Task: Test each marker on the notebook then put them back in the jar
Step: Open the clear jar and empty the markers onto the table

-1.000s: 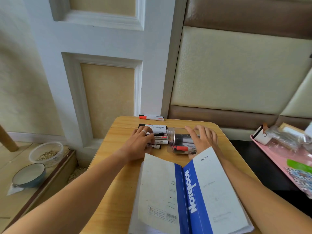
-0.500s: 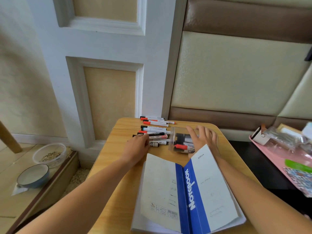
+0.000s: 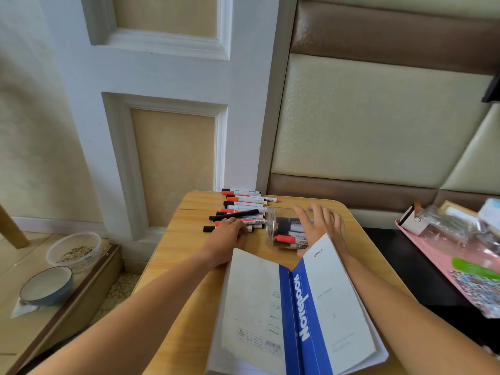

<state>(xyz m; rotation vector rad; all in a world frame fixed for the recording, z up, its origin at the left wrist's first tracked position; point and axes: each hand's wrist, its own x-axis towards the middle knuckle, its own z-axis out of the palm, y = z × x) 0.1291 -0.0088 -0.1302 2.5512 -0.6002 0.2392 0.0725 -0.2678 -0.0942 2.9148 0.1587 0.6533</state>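
A clear plastic jar lies on its side on the wooden table, with several red- and black-capped markers inside. My right hand rests on top of the jar with fingers spread and fairly straight. To the jar's left, several loose markers lie in a row. My left hand covers the nearest marker, fingers curled over it, so only its black cap and far end show. A blue and white notebook lies open, cover up, at the table's front.
The table stands against a white panelled wall and a padded panel. On the right, a pink tray holds clutter. Two bowls sit on the floor ledge to the left.
My left hand has drawn back from the middle of the marker row to the nearest marker. More markers at the back have come into view. My right hand stays on the jar.
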